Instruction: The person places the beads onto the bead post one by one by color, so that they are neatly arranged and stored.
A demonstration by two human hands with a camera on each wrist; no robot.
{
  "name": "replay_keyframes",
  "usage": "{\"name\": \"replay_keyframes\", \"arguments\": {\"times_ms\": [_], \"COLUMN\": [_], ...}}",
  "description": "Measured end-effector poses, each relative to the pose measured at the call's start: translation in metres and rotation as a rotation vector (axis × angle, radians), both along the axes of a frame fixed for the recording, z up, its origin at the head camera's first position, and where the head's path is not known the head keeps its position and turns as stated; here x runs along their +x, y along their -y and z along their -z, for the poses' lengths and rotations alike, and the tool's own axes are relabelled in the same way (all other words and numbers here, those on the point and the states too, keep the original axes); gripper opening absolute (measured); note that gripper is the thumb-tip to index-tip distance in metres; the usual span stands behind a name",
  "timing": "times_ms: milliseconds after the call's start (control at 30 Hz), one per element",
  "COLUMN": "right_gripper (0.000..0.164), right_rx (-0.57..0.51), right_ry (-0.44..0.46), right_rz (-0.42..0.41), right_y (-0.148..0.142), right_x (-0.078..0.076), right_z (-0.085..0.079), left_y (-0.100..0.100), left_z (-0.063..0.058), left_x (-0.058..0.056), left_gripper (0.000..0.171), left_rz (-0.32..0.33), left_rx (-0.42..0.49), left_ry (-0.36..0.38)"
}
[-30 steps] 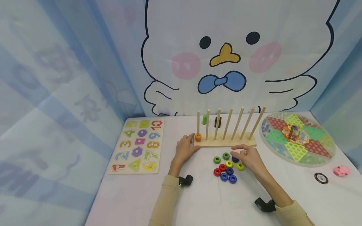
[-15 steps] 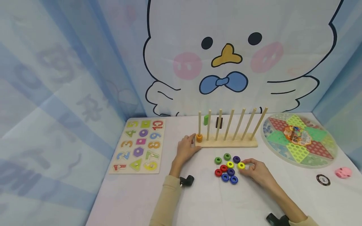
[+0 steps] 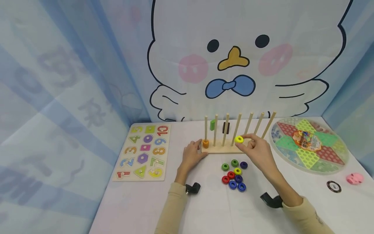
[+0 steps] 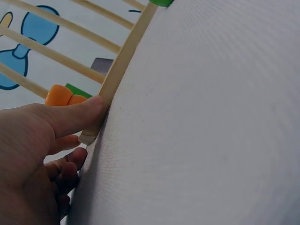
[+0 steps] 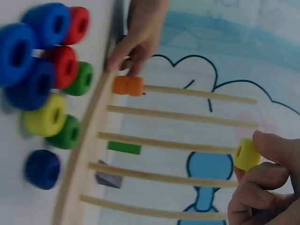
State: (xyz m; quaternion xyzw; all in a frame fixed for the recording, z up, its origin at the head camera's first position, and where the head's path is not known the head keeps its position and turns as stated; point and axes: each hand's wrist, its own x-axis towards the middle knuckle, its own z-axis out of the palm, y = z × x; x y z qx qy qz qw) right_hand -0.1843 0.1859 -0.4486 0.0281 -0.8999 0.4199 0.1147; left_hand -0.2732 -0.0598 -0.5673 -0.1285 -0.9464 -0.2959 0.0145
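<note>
A wooden peg rack [image 3: 222,149] with several upright rods stands at the table's back. Orange rings [image 5: 128,86] are stacked on its leftmost rod. My left hand [image 3: 191,154] grips the left end of the base, thumb along the front edge in the left wrist view. Between thumb and fingers, my right hand [image 3: 258,152] pinches a yellow ring [image 3: 239,139], raised in front of the middle rods. In the right wrist view this ring lies close to the rod tips. Loose rings lie in front of the rack: red [image 3: 225,179], green [image 3: 225,167], blue [image 3: 241,187] and another yellow ring [image 3: 237,171].
A number and shape puzzle board [image 3: 141,152] lies at the left. On the right are a round star-patterned game board [image 3: 309,144], a black-and-white disc [image 3: 334,186] and a pink pig toy [image 3: 355,178]. Behind the rack stand a green block [image 3: 212,125] and a dark block [image 3: 226,127].
My right hand has taken a yellow ring from the right side of the loose rings and lifted it up to the rack's rods. The left hand stays at the base.
</note>
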Motion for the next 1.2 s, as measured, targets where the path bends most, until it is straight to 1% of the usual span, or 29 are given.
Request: {"name": "replay_keyframes", "arguments": {"times_ms": [133, 233, 333, 433, 567, 633, 767, 867, 967, 1000, 1067, 1133, 1200], "right_gripper": [0.050, 0.051, 0.050, 0.049, 0.046, 0.045, 0.044, 0.043, 0.042, 0.041, 0.040, 0.038, 0.036], "right_rx": [-0.044, -0.055, -0.057, -0.040, 0.018, 0.046, 0.070, 0.033, -0.030, -0.050, -0.074, -0.090, -0.077], "right_ry": [-0.079, -0.118, -0.135, -0.124, -0.085, -0.076, -0.102, -0.140, -0.155, -0.144, -0.091, 0.015, 0.131], "right_rz": [-0.007, -0.016, -0.036, -0.049, -0.053, -0.055, -0.064, -0.072, -0.082, -0.089, -0.113, -0.156, -0.226], "right_y": [0.019, 0.032, 0.044, 0.052, 0.056, 0.057, 0.057, 0.054, 0.048, 0.045, 0.037, 0.029, 0.019], "right_x": [-0.017, -0.031, -0.044, -0.055, -0.061, -0.062, -0.063, -0.059, -0.048, -0.044, -0.035, -0.028, -0.023], "right_z": [-0.032, -0.049, -0.060, -0.064, -0.059, -0.055, -0.050, -0.049, -0.043, -0.040, -0.028, -0.014, 0.005], "left_y": [-0.001, -0.002, -0.002, -0.003, -0.004, -0.004, -0.004, -0.003, -0.002, -0.002, -0.002, -0.001, 0.000], "left_z": [0.004, 0.006, 0.007, 0.007, 0.008, 0.007, 0.004, 0.002, 0.001, 0.001, 0.001, 0.002, 0.002], "left_x": [0.004, 0.005, 0.004, 0.004, 0.004, 0.004, 0.003, 0.002, 0.000, 0.000, -0.001, -0.002, -0.002], "left_gripper": [0.069, 0.068, 0.068, 0.069, 0.069, 0.070, 0.070, 0.070, 0.070, 0.070, 0.070, 0.070, 0.070], "left_rz": [0.012, 0.018, 0.013, 0.010, 0.014, 0.016, 0.013, 0.009, 0.010, 0.009, 0.005, 0.000, -0.007], "left_rx": [0.002, 0.001, -0.007, -0.008, -0.017, -0.024, -0.033, -0.032, -0.028, -0.030, -0.033, -0.030, -0.030], "left_ry": [0.019, 0.008, -0.011, -0.010, 0.012, 0.011, -0.008, -0.016, -0.018, -0.017, -0.018, -0.014, -0.011]}}
